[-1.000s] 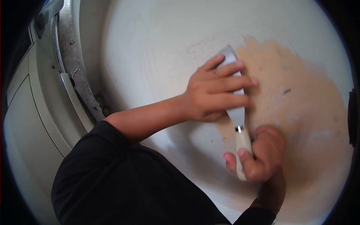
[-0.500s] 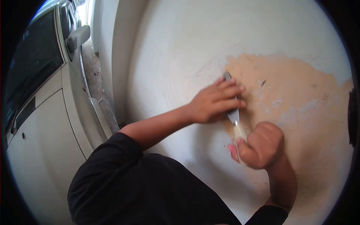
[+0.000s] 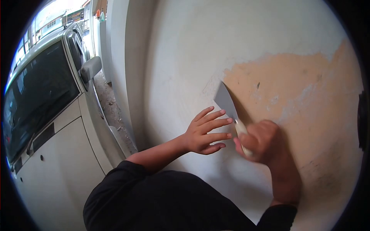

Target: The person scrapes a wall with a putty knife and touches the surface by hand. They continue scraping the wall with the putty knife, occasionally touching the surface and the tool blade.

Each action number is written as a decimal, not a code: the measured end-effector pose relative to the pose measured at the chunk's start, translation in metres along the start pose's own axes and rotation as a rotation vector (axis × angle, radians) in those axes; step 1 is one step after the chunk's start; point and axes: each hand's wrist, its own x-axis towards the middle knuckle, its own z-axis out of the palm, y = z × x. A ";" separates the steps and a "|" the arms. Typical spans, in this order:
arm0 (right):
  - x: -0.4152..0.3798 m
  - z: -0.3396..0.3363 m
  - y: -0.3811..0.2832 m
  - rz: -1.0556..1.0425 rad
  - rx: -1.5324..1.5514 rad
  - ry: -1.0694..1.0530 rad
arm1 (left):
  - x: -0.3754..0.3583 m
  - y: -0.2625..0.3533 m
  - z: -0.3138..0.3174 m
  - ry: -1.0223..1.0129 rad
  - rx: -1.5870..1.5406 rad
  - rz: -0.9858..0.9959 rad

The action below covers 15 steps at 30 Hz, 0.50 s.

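My right hand (image 3: pixel 261 141) is wrapped round the pale handle of a putty knife (image 3: pixel 226 101). Its wide metal blade points up and left, with the tip at the left border of a bare orange-tan patch (image 3: pixel 285 77) on the white wall (image 3: pixel 185 54). Just left of the handle, my left hand (image 3: pixel 208 131) has its fingers spread and grips nothing. Its fingertips come close to the lower blade and handle; whether they touch cannot be made out. Grey-white flecks of coating show within the patch.
A light-coloured car (image 3: pixel 58 154) with a side mirror (image 3: pixel 91 68) stands close on my left. Between it and the wall rises a white pillar (image 3: pixel 119 57), with a strip of littered ground (image 3: pixel 110 102) beside the car. A dark object (image 3: pixel 361 119) borders the far right.
My left hand has come off the blade, moving down and left with fingers spreading. The putty knife has tilted further left, showing its broad face. The view has shifted, bringing in more of the car.
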 end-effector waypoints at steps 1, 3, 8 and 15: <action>-0.007 -0.003 0.001 0.019 0.014 0.011 | 0.003 0.006 0.003 -0.025 -0.005 -0.006; -0.011 0.001 -0.011 0.013 -0.019 -0.091 | 0.000 0.008 -0.007 -0.041 -0.017 0.001; -0.016 -0.003 -0.027 0.272 -0.003 0.162 | -0.007 0.009 -0.030 0.038 -0.049 -0.077; -0.020 0.032 -0.055 0.350 0.018 0.184 | -0.032 0.018 -0.055 0.022 -0.161 -0.231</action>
